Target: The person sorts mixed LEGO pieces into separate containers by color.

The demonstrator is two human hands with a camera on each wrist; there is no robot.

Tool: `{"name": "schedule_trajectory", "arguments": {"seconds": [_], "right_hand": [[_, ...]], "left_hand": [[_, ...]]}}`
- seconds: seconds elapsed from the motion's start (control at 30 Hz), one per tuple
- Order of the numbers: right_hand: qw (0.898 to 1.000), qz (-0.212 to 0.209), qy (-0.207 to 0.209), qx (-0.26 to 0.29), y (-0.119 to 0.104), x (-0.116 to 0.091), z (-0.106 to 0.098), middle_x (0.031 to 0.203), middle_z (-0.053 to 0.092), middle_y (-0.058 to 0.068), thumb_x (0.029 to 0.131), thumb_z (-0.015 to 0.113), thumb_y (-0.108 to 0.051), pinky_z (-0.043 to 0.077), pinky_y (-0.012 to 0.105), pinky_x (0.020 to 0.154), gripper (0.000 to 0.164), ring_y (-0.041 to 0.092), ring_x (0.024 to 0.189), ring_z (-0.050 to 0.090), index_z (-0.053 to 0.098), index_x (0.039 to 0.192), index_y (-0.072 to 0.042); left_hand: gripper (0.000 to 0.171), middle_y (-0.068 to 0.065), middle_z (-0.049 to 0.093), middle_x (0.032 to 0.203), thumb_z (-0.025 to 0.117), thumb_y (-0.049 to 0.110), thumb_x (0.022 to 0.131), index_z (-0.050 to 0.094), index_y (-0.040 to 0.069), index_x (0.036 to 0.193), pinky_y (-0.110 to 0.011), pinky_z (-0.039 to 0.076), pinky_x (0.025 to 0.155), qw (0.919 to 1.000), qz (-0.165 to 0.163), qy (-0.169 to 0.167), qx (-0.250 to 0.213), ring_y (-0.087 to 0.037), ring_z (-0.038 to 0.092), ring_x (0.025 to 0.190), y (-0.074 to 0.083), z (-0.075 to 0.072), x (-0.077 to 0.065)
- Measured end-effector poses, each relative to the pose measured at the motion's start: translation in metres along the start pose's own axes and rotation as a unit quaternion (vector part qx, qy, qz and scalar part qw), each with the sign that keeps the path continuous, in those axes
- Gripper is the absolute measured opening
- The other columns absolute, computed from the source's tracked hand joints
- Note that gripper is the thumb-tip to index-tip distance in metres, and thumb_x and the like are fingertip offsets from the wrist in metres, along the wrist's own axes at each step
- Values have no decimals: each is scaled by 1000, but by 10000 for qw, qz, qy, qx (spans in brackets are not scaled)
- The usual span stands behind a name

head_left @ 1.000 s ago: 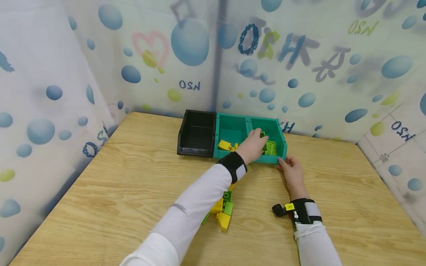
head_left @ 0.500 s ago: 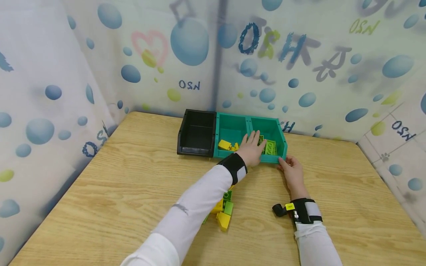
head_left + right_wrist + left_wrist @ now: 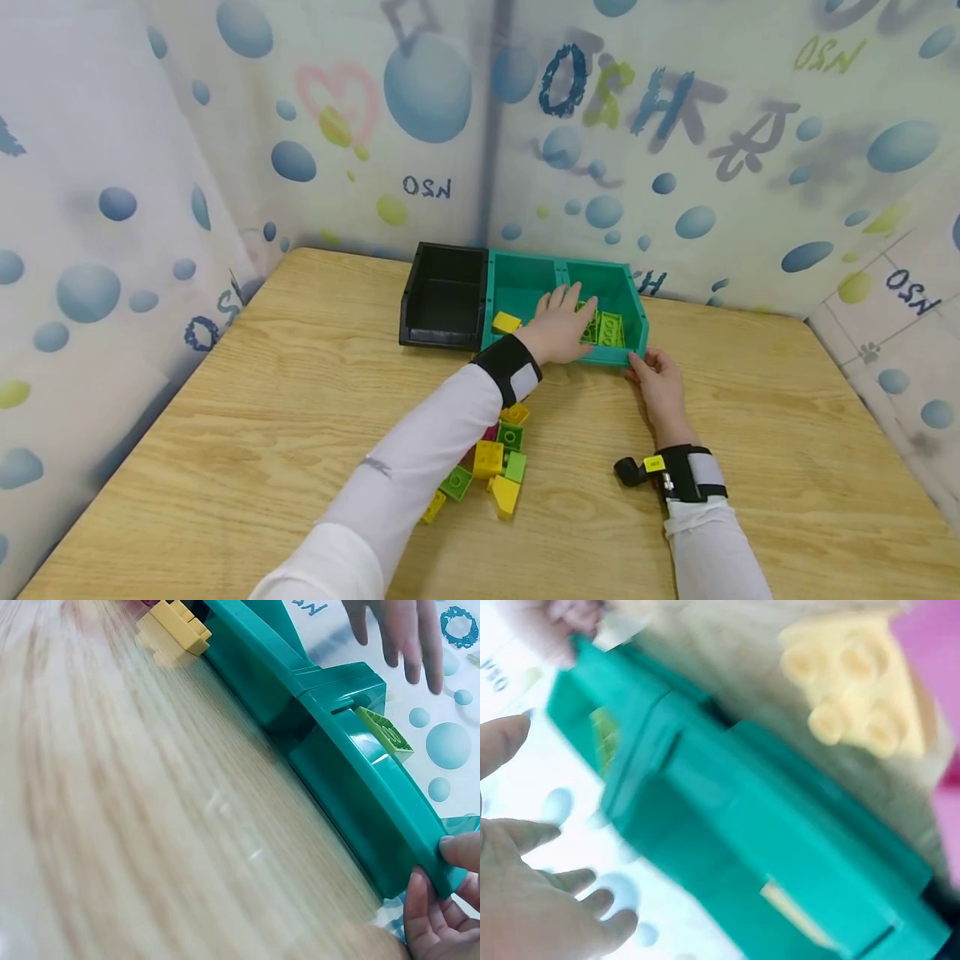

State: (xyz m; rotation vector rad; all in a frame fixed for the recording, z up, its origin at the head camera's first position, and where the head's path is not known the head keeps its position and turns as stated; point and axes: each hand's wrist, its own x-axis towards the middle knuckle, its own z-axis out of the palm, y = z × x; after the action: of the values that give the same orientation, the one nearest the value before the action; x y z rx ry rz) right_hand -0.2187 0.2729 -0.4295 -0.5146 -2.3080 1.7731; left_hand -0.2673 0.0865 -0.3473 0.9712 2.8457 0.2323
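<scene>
My left hand (image 3: 558, 329) is over the divider between two teal bins, fingers spread and holding nothing. In the left wrist view its fingers (image 3: 562, 881) stand apart from the bins. With thumb and fingertips, my right hand (image 3: 660, 392) pinches the front right corner of the right teal bin (image 3: 360, 817). Green toy building bricks (image 3: 611, 330) lie in that bin. A yellow brick (image 3: 506, 322) shows in the left teal bin (image 3: 521, 271); my left hand covers part of both bins.
A black bin (image 3: 448, 300) adjoins the teal pair on the left. Loose bricks lie on the table under my left forearm, among them a yellow brick (image 3: 488, 459), a green brick (image 3: 511, 437) and a yellow sloped brick (image 3: 506, 497). A patterned curtain (image 3: 420, 200) stands behind.
My left hand has come up out of the right teal bin, its fingers spreading, and shifted left. More loose bricks show beside the forearm. The right hand stays on the bin's corner.
</scene>
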Motion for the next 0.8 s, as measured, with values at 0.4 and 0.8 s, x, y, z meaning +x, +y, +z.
{"name": "schedule_trajectory", "arguments": {"seconds": [0.4, 0.8], "right_hand": [[9997, 130, 1, -203, 0, -2, 1, 105, 46, 2, 99, 48, -21, 46, 8, 74, 38, -2, 83, 53, 45, 129, 3], [9998, 78, 79, -159, 3, -2, 2, 102, 47, 1, 99, 49, -18, 47, 8, 72, 37, -4, 76, 54, 46, 128, 4]], "left_hand": [[54, -9, 45, 145, 50, 36, 98, 39, 9, 143, -35, 36, 108, 9858, 690, 225, -1512, -22, 42, 133, -27, -29, -62], [45, -9, 56, 133, 59, 31, 94, 54, 7, 132, -37, 41, 103, 9821, 430, 244, -1820, -24, 52, 122, -57, -15, -117]]}}
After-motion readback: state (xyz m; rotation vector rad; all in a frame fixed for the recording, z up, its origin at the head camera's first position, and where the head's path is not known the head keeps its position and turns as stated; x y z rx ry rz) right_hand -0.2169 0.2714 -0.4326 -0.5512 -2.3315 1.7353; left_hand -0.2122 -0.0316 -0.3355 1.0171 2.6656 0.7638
